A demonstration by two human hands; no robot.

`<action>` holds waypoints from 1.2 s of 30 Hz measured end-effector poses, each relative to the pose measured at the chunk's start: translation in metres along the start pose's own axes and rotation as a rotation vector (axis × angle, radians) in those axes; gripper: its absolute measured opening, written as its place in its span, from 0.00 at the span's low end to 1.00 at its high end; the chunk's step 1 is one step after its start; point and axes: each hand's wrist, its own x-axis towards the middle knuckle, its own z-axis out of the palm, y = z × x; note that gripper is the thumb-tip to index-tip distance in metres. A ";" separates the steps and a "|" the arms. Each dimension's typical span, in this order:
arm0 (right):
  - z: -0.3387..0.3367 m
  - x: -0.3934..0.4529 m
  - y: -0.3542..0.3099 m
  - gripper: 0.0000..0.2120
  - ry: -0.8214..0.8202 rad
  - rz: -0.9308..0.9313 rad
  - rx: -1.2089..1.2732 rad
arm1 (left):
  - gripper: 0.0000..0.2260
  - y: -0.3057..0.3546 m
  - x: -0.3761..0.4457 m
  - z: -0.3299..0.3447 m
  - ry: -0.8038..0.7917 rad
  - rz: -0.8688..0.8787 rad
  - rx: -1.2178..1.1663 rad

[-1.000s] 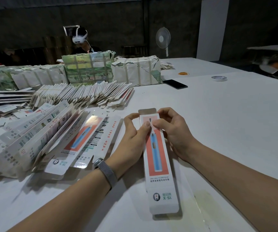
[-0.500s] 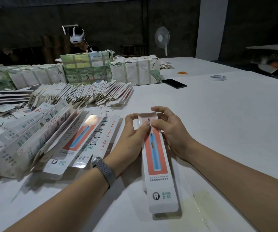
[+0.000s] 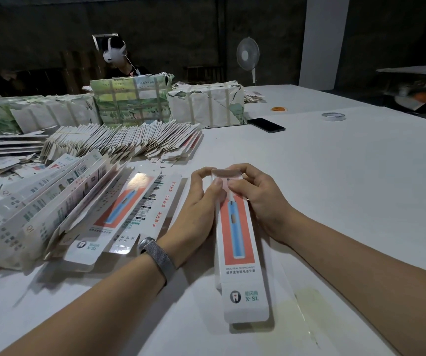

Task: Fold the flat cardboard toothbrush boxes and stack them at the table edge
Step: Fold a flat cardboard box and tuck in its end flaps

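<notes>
- Flat toothbrush boxes (image 3: 60, 201) lie fanned on the left of the bench (image 3: 348, 176), as before.
- Left hand (image 3: 196, 209) pinches the upright-printed box (image 3: 237, 240) near its top.
- Right hand (image 3: 258, 199) pinches the same end; the top flap (image 3: 226, 172), earlier standing up, is now bent over.

Dim indoor scene: the white counter (image 3: 335, 191) is the brightest surface, lit softly from above, while the back wall (image 3: 181, 34) falls into near darkness with visible noise. Soft shadows lie beneath the forearms and the held box (image 3: 240, 242), and a patch of glare sits on a flat box (image 3: 140, 179) to the left. Wide-angle distortion bends the counter edges and stretches the forearms at the lower corners; distant items appear slightly soft.
</notes>
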 end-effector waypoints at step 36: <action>0.001 0.005 -0.002 0.06 0.133 0.054 -0.069 | 0.06 0.005 -0.005 0.003 -0.095 0.019 0.192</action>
